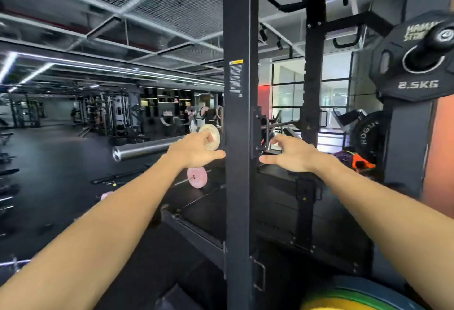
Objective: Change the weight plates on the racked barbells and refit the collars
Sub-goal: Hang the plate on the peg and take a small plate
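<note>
Black rack upright (237,162) — silver barbell sleeve (147,150), pale plate (213,135), pink plate (197,177).

The rack upright (237,137) hides the barbell (147,150) where it meets the rack. The left hand (194,152) covers part of a pale small plate (213,135). The 2.5KG plate (415,63) is cut by the right edge; its upper lettering is blurred. Coloured plates (356,295) run off the bottom edge.

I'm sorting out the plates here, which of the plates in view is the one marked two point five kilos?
The black plate hanging on the storage peg at upper right, stamped 2.5KG. The pale plate by the left hand shows no readable marking.
</note>
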`<state>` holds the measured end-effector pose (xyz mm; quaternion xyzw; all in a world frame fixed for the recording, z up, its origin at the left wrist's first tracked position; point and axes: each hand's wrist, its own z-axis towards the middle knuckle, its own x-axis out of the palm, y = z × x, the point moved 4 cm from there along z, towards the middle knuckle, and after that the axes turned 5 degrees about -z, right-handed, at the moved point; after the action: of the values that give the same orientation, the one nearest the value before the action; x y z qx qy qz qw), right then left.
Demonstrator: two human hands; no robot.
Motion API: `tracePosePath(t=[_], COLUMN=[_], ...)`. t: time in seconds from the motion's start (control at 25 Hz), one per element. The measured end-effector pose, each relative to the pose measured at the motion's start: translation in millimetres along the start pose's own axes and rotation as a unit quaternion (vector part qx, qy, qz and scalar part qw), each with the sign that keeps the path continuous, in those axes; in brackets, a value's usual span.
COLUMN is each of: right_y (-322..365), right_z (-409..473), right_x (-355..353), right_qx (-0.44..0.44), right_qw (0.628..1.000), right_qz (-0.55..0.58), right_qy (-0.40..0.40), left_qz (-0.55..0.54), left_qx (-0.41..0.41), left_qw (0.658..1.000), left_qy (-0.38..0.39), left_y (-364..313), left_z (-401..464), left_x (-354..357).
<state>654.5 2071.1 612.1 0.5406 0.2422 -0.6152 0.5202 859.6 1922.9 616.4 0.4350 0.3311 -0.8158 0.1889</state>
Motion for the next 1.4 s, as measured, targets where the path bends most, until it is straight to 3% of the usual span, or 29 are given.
tracePosePath(t=[0.32, 0.56, 0.92, 1.16, 1.4], right_y=[186.3, 255.7, 246.5, 214.7, 165.0], right_z=[32.6, 63.4, 165.0, 239.3, 264.1], right_x=[68.1, 92.8, 105.1, 125.4, 136.6], right_qx=[-0.039, -0.03, 0.001, 0.047, 0.152], right_qw=[0.999, 0.999, 0.999, 0.998, 0.988], right_qz=[0.032, 0.039, 0.027, 0.025, -0.008], right_qy=[0.007, -0.001, -0.036, -0.046, -0.04], left_qz=[0.09, 0.064, -0.006, -0.037, -0.077], left_qx=[-0.044, -0.047, -0.016, 0.031, 0.076], left_qw=[0.995, 0.997, 1.0, 0.999, 0.992], left_qy=[0.01, 0.015, -0.02, 0.023, 0.072], left_y=[175.2, 253.1, 308.2, 318.9, 317.5], left_z=[-39.0, -26.1, 71.8, 177.6, 262.6], left_x=[-102.1, -129.1, -131.0, -86.2, -26.4])
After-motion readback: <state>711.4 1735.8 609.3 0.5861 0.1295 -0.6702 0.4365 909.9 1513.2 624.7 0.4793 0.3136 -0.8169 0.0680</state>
